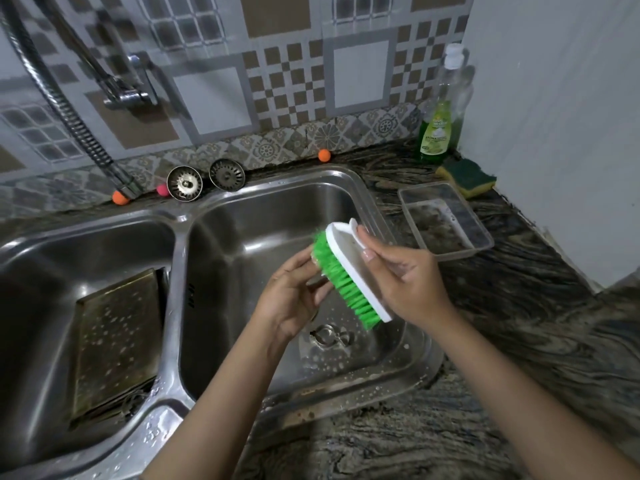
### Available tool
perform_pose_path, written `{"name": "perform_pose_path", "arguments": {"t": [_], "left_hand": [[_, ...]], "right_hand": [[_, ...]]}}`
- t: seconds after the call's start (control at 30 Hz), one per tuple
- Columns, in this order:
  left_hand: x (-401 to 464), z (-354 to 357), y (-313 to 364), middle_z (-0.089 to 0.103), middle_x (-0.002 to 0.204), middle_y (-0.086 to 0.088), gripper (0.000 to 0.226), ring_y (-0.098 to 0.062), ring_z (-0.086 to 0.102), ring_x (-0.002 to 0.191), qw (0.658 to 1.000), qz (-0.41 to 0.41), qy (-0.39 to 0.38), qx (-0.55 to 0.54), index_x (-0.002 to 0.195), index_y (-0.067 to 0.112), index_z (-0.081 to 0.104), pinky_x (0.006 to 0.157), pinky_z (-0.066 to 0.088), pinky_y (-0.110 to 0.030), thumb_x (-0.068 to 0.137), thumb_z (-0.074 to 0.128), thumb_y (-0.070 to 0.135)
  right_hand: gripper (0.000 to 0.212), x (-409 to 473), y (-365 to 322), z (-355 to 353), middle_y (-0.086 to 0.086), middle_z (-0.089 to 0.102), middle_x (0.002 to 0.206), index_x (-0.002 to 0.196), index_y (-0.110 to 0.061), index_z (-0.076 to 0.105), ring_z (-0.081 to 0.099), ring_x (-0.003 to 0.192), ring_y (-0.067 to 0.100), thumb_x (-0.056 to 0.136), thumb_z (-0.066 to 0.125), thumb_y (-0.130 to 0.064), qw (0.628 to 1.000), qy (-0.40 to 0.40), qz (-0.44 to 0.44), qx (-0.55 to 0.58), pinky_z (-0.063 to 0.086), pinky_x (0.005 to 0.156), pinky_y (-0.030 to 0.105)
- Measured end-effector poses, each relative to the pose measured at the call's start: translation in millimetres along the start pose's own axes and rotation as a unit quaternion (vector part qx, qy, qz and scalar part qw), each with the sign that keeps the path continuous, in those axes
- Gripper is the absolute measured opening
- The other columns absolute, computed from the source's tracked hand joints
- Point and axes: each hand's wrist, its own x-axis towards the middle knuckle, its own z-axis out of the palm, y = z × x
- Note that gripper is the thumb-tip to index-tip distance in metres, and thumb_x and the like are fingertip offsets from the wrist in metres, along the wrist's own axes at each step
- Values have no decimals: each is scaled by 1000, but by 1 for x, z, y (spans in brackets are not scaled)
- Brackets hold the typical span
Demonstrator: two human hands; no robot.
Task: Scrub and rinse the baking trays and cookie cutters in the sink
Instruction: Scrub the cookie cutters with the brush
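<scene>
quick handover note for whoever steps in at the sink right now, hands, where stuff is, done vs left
Right hand grips the white back of the scrub brush, held over the right basin, bristles facing left.
Left hand holds a small item against the bristles; it is mostly hidden, so I cannot tell what it is.
A cookie cutter lies on the wet floor of the right basin.
The baking tray leans in the left basin, spotted with droplets or suds.
Dish soap bottle and sponge sit in the back right corner of the counter.
No water visibly running. Left, by the look of it: the cutter in the basin, and rinsing the tray.
</scene>
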Motion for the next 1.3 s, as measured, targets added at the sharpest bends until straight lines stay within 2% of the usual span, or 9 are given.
{"name": "perform_pose_path", "arguments": {"t": [0.13, 0.2, 0.33, 0.47, 0.63, 0.8, 0.97, 1.07, 1.3], "left_hand": [[-6, -10, 0, 69, 87, -6, 39, -20, 67, 79, 999, -23, 18, -39, 112, 13, 62, 59, 58, -23, 73, 60, 11], [-9, -9, 0, 65, 96, -11, 43, -27, 62, 86, 999, -36, 24, -28, 115, 12, 60, 53, 58, -24, 72, 61, 11], [-10, -5, -1, 69, 80, -9, 34, -21, 67, 66, 999, -27, 19, -12, 110, 6, 61, 48, 55, -23, 76, 57, 5], [-10, -26, 12, 71, 77, -3, 32, -15, 68, 68, 998, 10, 54, -28, 106, 10, 62, 62, 59, -26, 75, 56, 7], [-12, -52, 21, 68, 83, -2, 26, -15, 67, 68, 996, -7, 89, -8, 108, 16, 62, 61, 57, -25, 83, 56, 10], [-14, -38, 4, 69, 80, -6, 27, -19, 64, 68, 997, -16, 65, 47, 111, 9, 61, 65, 55, -29, 84, 58, 7], [-3, -54, 26, 69, 74, -3, 20, -18, 66, 72, 988, 74, 136, -2, 108, 10, 59, 66, 59, -31, 91, 51, 4], [-3, -67, 30, 67, 92, -9, 18, -25, 64, 83, 974, 98, 171, 107, 105, 10, 64, 63, 57, -27, 88, 62, 8], [6, -60, 1, 64, 99, -4, 41, -18, 62, 91, 863, 92, 166, 468, 111, 12, 57, 84, 55, -36, 75, 76, 16]], "right_hand": [[33, 7, -2, -11, -27, 62, 107, 122, -27, 57, 67, 81, 0, 90, 60, -19, 998, -15, 6, -56, 51, 61, 19], [32, 17, -8, -11, -22, 63, 110, 123, -21, 58, 67, 98, 15, 92, 59, -16, 999, 7, 11, -36, 57, 80, 30], [34, 24, -16, 17, -34, 62, 100, 123, -34, 56, 70, 89, 20, 92, 58, -19, 999, 9, 6, -40, 57, 72, 36], [35, 4, -1, 31, -10, 67, 105, 125, -31, 55, 63, 75, -6, 93, 58, -19, 999, -16, 23, -20, 52, 61, 18], [30, -5, 15, 26, -9, 71, 104, 113, -59, 55, 67, 94, 31, 91, 56, -38, 991, -65, 86, -85, 55, 75, 55], [31, 22, -9, 42, -9, 62, 114, 123, -16, 59, 60, 91, -14, 92, 58, -11, 997, 16, 69, 11, 49, 76, 8], [31, -7, 13, 54, -8, 68, 77, 124, -24, 60, 45, 43, -7, 93, 57, -18, 990, -36, 137, -23, 30, 46, 5], [30, -19, 28, 44, -23, 67, 99, 117, -40, 60, 67, 83, 2, 92, 59, -22, 983, -29, 178, -28, 55, 71, 25], [30, 2, 8, 33, -25, 53, 54, 118, -33, 60, 37, 50, -3, 93, 58, -16, 993, 12, 118, 23, 29, 49, 16]]}}
